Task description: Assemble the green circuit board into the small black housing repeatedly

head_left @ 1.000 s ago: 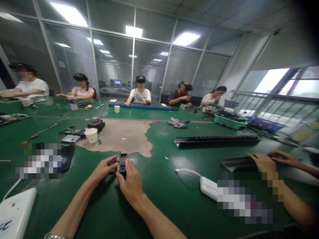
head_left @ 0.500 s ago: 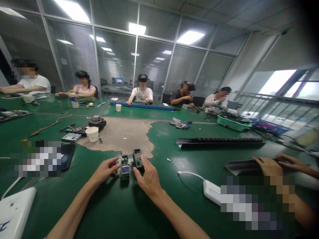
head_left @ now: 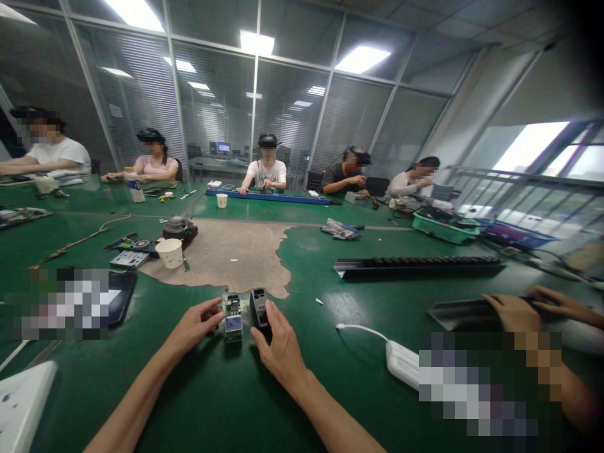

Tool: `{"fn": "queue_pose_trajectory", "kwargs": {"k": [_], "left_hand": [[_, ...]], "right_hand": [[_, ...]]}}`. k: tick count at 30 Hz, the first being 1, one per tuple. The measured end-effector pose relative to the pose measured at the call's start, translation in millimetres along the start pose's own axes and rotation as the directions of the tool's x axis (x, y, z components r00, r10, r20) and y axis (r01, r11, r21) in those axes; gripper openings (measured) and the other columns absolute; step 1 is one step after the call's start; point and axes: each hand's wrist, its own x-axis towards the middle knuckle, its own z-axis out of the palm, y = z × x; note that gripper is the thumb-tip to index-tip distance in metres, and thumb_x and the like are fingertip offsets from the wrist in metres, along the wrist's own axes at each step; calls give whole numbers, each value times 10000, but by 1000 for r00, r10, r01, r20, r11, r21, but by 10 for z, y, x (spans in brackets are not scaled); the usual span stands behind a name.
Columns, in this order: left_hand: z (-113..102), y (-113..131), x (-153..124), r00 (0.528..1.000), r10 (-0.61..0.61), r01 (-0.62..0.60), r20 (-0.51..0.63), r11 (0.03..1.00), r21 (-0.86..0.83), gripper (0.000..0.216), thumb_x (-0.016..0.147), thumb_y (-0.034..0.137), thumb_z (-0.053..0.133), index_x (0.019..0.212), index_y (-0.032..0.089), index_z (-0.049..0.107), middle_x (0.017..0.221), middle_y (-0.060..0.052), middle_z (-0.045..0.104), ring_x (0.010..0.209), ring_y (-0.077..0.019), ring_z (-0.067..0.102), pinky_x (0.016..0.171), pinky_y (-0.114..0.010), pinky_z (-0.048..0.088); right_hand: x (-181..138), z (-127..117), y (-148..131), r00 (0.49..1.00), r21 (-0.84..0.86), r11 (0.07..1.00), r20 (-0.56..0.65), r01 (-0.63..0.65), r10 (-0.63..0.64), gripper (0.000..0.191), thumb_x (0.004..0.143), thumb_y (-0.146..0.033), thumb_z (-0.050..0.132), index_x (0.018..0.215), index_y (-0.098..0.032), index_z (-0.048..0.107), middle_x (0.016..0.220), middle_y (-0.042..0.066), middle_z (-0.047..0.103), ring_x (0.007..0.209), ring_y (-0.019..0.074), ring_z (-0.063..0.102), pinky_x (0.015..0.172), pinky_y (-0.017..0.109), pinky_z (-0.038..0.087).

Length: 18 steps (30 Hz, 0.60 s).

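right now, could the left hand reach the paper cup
Probably yes. The cup stands just ahead and left of the left hand, with only bare table between them; the hand would have to leave the board it touches, beside the housing in the right hand.

Item 1: circuit module [head_left: 233, 318]. Small, oblong, uncased. Green board with components on the far half, pale blue screen on the near half. Lies face up on the green bench [head_left: 330, 365], long axis pointing away, left edge at the fingertips of the left hand [head_left: 195, 324].

Item 2: dark housing [head_left: 258, 306]. Small black-grey shell with a rectangular opening near its far end. It sits just right of item 1, its near end under the right hand [head_left: 280, 346].
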Motion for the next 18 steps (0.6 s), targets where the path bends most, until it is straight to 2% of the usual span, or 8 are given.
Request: {"fn": "queue_pose_trajectory", "kwargs": {"k": [4,9,14,18], "left_hand": [[-8,11,-18,1000,-3,3,16,1000,-9,633,792,467,624,1326,142,522,971,-85,678,750,-183,615,657,-286,490],[-9,30,-48,999,-42,44,28,996,-82,646,780,489,634,1321,151,530,994,-85,689,765,-180,627,685,-285,492],[-16,32,-48,999,-36,41,36,992,-121,663,737,504,674,1289,152,568,958,-79,700,741,-178,622,670,-285,489],[-23,24,-56,999,-2,8,41,991,-136,667,741,507,674,1291,146,565,932,-71,700,731,-176,618,670,-285,490]], "right_hand": [[2,-13,-2,1000,14,1000,7,10,-10,598,859,-235,545,1423,-138,372,1395,156,464,1300,270,426,1066,466,379],[59,-75,-76,999,70,997,-8,-38,39,575,851,-258,571,1387,-112,425,1344,166,519,1252,267,484,1051,440,395],[207,-173,-366,997,124,992,-75,-24,34,553,871,-300,565,1376,-114,438,1311,157,550,1221,251,514,1038,400,406],[301,-109,-610,999,104,994,-40,37,-33,526,849,-310,587,1332,-125,486,1256,148,588,1173,255,548,1011,387,424]]}}
